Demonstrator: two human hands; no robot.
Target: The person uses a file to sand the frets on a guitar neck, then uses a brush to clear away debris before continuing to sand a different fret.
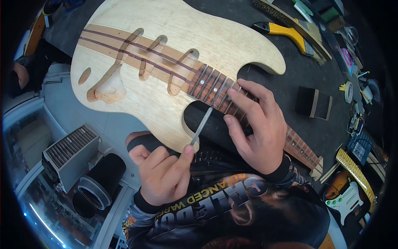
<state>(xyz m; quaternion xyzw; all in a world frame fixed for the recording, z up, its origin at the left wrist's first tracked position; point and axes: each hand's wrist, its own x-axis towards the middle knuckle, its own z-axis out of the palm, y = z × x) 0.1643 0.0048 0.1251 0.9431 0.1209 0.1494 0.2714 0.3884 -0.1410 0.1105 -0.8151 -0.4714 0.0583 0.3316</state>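
Observation:
An unfinished electric guitar lies across a dark bench, its pale wooden body [215, 31] at the upper left and its fretted neck [302, 150] slanting down to the right. Darker stripes and several routed cavities mark the body. My left hand [163, 172] is closed around a thin grey metal file [202, 125]. The file's far tip meets the near edge of the fretboard [207, 86], by the frets close to the body. Spanning the neck just right of that tip is my right hand [261, 126], thumb at the near edge, fingers over the frets and far edge.
A yellow-handled paintbrush [286, 33] and a long bristle brush [286, 16] lie at the upper right. A small black box [306, 101] stands right of the neck. Another, sunburst guitar body [333, 186] is at lower right. A slatted box [70, 145] and black cylinder [107, 170] are at lower left.

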